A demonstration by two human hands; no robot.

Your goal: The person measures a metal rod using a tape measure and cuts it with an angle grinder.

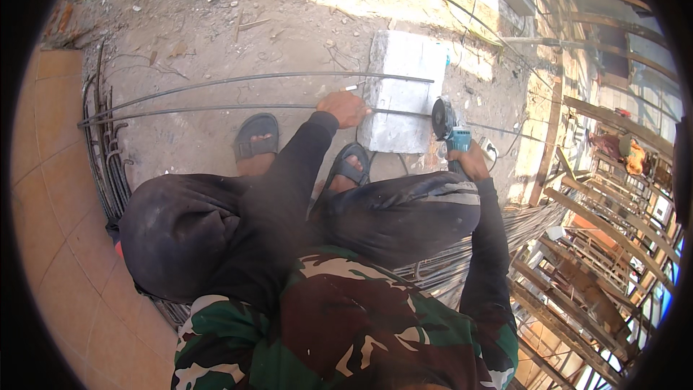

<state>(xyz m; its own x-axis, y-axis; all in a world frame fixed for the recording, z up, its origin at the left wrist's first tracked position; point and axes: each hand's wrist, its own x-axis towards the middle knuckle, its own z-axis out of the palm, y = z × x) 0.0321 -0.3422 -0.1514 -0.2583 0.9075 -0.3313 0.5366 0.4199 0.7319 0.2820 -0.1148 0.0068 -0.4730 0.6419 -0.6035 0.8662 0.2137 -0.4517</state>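
My left hand [345, 108] is closed around a long, thin steel bar [238, 107], which crosses a pale rectangular block [408, 50] on the ground. To the left this bar doubles back in a bend, and its other leg runs alongside, ending over the block. My right hand [474, 162] grips a teal angle grinder [458, 139]. Its dark round disc [442, 118] stands upright at the bar, just past the block's right edge; whether it touches the bar is unclear. A small white stick [351, 87] shows at my left hand's knuckles.
My sandalled feet [258, 137] rest close to the bars. Bundled steel rods [112, 166] lie at the left beside orange tiles [54, 195]; more rods [534, 225] stretch behind my right knee. Timber planks [613, 126] crowd the right side. A plug with a cable [492, 150] is near the grinder.
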